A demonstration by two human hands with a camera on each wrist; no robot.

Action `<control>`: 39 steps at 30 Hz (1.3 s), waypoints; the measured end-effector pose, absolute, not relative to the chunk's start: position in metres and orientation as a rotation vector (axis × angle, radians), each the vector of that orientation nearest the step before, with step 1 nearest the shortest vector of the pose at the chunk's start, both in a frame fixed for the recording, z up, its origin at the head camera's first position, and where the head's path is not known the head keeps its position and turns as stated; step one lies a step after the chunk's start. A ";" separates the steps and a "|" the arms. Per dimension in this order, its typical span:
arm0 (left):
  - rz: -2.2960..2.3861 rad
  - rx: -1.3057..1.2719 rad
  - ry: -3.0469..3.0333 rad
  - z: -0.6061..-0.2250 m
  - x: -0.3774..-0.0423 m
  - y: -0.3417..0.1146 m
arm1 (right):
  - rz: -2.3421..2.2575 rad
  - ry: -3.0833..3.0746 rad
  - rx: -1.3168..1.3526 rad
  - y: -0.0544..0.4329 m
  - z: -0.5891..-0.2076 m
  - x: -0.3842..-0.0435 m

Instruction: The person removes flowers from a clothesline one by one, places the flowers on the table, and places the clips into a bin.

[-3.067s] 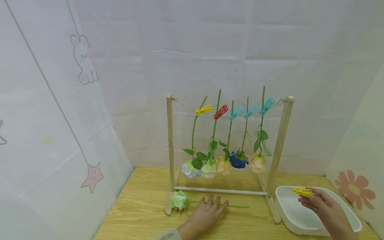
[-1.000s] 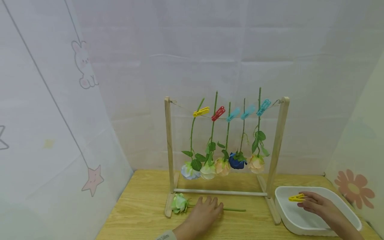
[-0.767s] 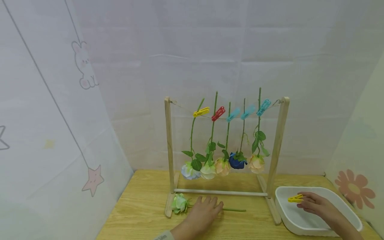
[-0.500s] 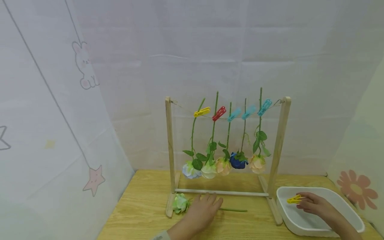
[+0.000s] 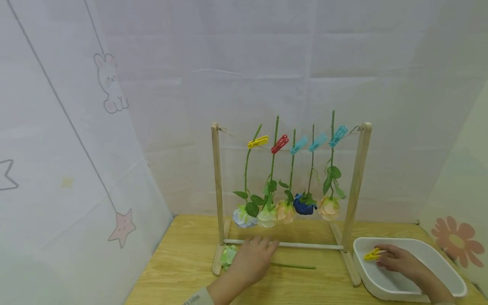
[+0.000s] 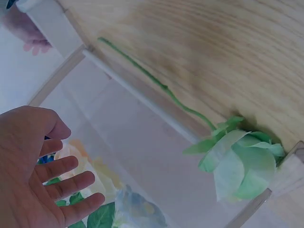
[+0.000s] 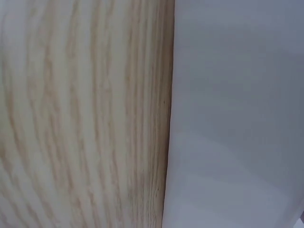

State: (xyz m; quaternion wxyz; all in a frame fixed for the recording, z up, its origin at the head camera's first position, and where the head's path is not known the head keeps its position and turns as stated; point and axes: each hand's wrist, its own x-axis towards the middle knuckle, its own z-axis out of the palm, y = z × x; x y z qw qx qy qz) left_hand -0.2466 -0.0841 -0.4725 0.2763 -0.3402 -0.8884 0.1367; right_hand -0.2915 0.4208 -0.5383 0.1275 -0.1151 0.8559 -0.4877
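A pale green artificial rose (image 5: 228,256) lies on the table, its stem (image 5: 295,266) pointing right. My left hand (image 5: 249,262) is over the stem near the bloom, hiding part of both in the head view. In the left wrist view this hand (image 6: 33,166) has relaxed, spread fingers holding nothing, and the whole rose (image 6: 242,161) shows apart from it. My right hand (image 5: 400,263) pinches a yellow clothespin (image 5: 372,254) over the white basin (image 5: 409,293). The right wrist view shows neither that hand nor the clothespin.
Behind the left hand stands a wooden rack (image 5: 218,182). Several roses hang upside down from its string by clothespins, among them a blue rose (image 5: 305,204) and a red clothespin (image 5: 280,144). A white bar (image 5: 305,245) joins its legs. Printed cloth (image 5: 455,239) borders the table (image 5: 183,254).
My left hand, earlier lying across the stem, has shifted left and away toward the bloom, baring more stem. The right hand has moved slightly left and lower with the yellow clothespin.
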 end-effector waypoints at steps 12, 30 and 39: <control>0.225 -0.842 -2.261 -0.445 -0.250 -0.092 | -1.275 2.583 -0.370 0.422 -0.532 -0.295; 0.081 -0.726 -2.166 -0.402 -0.263 -0.121 | -1.047 2.771 -0.517 0.415 -0.475 -0.275; -0.024 -0.716 -2.154 -0.385 -0.267 -0.127 | -1.016 2.906 -0.658 0.403 -0.445 -0.268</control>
